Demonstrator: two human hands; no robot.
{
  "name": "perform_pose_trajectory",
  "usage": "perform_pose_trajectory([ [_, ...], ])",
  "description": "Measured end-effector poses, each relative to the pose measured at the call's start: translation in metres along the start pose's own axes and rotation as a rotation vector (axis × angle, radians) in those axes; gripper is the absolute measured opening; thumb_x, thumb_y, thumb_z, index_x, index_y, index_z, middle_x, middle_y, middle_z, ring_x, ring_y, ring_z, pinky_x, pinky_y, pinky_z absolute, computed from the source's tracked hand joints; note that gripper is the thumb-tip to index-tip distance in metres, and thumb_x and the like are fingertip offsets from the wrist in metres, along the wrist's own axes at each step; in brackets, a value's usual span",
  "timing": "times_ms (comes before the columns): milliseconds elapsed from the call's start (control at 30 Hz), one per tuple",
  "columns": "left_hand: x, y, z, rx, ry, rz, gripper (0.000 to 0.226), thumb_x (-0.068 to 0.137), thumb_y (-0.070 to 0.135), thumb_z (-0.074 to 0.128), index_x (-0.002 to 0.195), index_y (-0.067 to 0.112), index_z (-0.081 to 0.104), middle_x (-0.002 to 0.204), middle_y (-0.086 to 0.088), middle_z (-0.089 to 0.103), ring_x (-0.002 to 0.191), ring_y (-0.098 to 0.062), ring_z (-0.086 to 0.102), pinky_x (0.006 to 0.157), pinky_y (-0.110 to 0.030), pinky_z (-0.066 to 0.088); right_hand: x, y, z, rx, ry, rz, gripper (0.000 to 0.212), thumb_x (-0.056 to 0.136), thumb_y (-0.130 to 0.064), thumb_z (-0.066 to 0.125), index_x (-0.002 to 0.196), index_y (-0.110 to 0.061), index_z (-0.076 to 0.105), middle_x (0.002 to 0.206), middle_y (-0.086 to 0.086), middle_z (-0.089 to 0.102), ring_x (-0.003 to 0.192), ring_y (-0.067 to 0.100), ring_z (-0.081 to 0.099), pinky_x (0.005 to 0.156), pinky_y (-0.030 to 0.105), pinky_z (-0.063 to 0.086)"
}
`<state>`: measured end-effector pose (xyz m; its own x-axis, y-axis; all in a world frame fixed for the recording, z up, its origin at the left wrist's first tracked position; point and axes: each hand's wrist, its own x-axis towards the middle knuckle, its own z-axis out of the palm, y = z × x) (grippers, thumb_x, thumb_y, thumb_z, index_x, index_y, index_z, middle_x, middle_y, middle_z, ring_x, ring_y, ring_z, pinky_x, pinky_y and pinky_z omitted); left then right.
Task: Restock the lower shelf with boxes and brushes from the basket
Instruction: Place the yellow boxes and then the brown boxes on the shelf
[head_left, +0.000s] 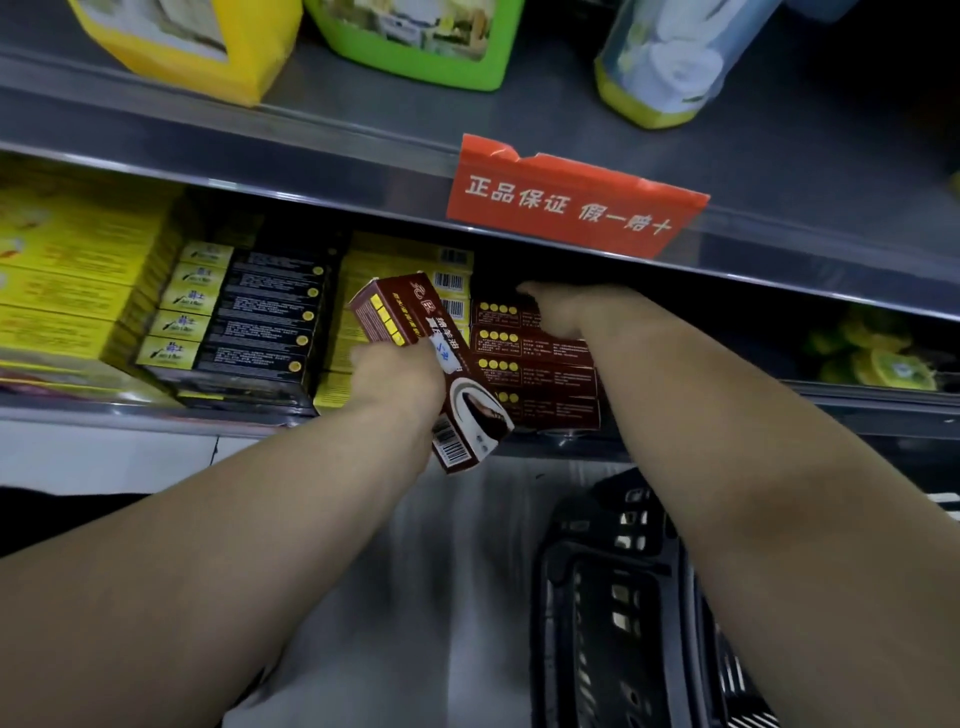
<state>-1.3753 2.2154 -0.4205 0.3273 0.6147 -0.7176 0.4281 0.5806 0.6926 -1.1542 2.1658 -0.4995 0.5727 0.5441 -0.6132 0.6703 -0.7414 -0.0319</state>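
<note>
My left hand (397, 376) grips a long dark red box (410, 332), tilted, in front of the lower shelf (156, 413). My right hand (563, 312) reaches into that shelf and rests on top of a stack of matching dark red boxes (540, 374); its fingers press the top box, and I cannot tell whether they grasp it. The black plastic basket (613, 597) stands on the floor at the lower right, under my right forearm. I cannot make out what it holds.
Black boxes (260, 322) and yellow boxes (78, 291) fill the lower shelf to the left. A red sign (566, 205) hangs from the upper shelf edge. Yellow and green packs stand above. Yellow-green items (872, 353) lie at the shelf's right.
</note>
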Motion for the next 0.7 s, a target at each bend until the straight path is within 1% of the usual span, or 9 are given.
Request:
perform_pose_trajectory([
  [100, 0.002, -0.003, 0.002, -0.083, -0.023, 0.022, 0.025, 0.094, 0.018, 0.051, 0.118, 0.01, 0.052, 0.103, -0.006, 0.063, 0.066, -0.013, 0.054, 0.048, -0.024, 0.038, -0.028, -0.015, -0.013, 0.287, -0.06, -0.101, 0.042, 0.096, -0.032, 0.047, 0.137, -0.023, 0.043, 0.14, 0.003, 0.045, 0.124, 0.024, 0.046, 0.096, 0.033, 0.038],
  [167, -0.002, -0.002, 0.002, -0.107, -0.07, 0.008, 0.011, 0.094, 0.017, 0.053, 0.101, 0.011, 0.058, 0.091, -0.005, 0.063, 0.069, -0.016, 0.057, 0.06, -0.031, 0.05, -0.053, -0.027, -0.016, 0.658, -0.32, -0.131, 0.043, 0.092, -0.047, 0.048, 0.125, -0.021, 0.054, 0.128, 0.003, 0.057, 0.114, 0.019, 0.054, 0.092, 0.033, 0.043],
  [200, -0.004, -0.001, 0.002, -0.117, -0.096, 0.001, 0.007, 0.093, 0.016, 0.054, 0.09, 0.013, 0.059, 0.088, -0.005, 0.064, 0.073, -0.019, 0.058, 0.073, -0.036, 0.054, -0.064, -0.03, -0.016, 0.781, -0.405, -0.145, 0.04, 0.092, -0.045, 0.049, 0.121, -0.018, 0.057, 0.12, 0.005, 0.061, 0.107, 0.018, 0.059, 0.09, 0.032, 0.047],
  [267, -0.005, -0.003, 0.002, -0.077, -0.137, 0.006, 0.014, 0.091, 0.015, 0.058, 0.077, 0.016, 0.058, 0.094, -0.008, 0.067, 0.082, -0.023, 0.062, 0.086, -0.038, 0.051, -0.075, -0.028, -0.018, 0.858, -0.413, -0.197, 0.029, 0.095, -0.031, 0.05, 0.117, -0.014, 0.058, 0.109, 0.008, 0.063, 0.095, 0.017, 0.062, 0.085, 0.031, 0.051],
  [333, -0.007, -0.004, 0.003, -0.023, -0.167, 0.021, 0.015, 0.089, 0.013, 0.061, 0.075, 0.017, 0.06, 0.097, -0.011, 0.069, 0.092, -0.028, 0.064, 0.092, -0.041, 0.05, -0.083, -0.026, -0.023, 0.958, -0.392, -0.225, 0.031, 0.093, -0.037, 0.048, 0.113, -0.016, 0.057, 0.111, 0.01, 0.061, 0.098, 0.021, 0.06, 0.086, 0.034, 0.05],
  [400, -0.009, -0.005, 0.004, -0.008, -0.187, 0.03, 0.016, 0.088, 0.009, 0.062, 0.073, 0.017, 0.06, 0.09, -0.009, 0.069, 0.092, -0.028, 0.065, 0.094, -0.043, 0.05, -0.088, -0.024, -0.03, 1.047, -0.485, -0.239, 0.044, 0.083, -0.05, 0.046, 0.113, -0.018, 0.055, 0.11, 0.008, 0.064, 0.098, 0.021, 0.063, 0.085, 0.035, 0.052],
  [533, -0.01, -0.006, 0.007, 0.02, -0.201, 0.017, 0.017, 0.088, 0.014, 0.063, 0.072, 0.016, 0.057, 0.091, -0.01, 0.067, 0.094, -0.029, 0.064, 0.094, -0.043, 0.049, -0.095, -0.024, -0.025, 1.097, -0.651, -0.296, 0.035, 0.078, -0.023, 0.057, 0.114, -0.019, 0.054, 0.096, 0.003, 0.073, 0.087, 0.016, 0.07, 0.072, 0.029, 0.057],
  [633, -0.009, -0.005, 0.009, 0.104, -0.206, 0.078, 0.017, 0.089, 0.024, 0.062, 0.077, 0.013, 0.057, 0.091, -0.009, 0.06, 0.09, -0.025, 0.058, 0.086, -0.034, 0.048, -0.092, -0.023, -0.027, 1.157, -0.495, -0.229, 0.028, 0.085, -0.017, 0.056, 0.112, -0.012, 0.056, 0.098, 0.009, 0.072, 0.085, 0.019, 0.069, 0.076, 0.032, 0.058],
  [700, -0.011, -0.005, 0.01, 0.189, -0.22, 0.142, 0.026, 0.09, 0.03, 0.059, 0.108, 0.012, 0.059, 0.092, -0.003, 0.058, 0.084, -0.018, 0.057, 0.068, -0.02, 0.043, -0.088, -0.018, -0.031, 1.06, -0.221, -0.143, 0.02, 0.09, -0.026, 0.056, 0.105, -0.013, 0.059, 0.11, 0.015, 0.067, 0.088, 0.022, 0.065, 0.084, 0.032, 0.053],
])
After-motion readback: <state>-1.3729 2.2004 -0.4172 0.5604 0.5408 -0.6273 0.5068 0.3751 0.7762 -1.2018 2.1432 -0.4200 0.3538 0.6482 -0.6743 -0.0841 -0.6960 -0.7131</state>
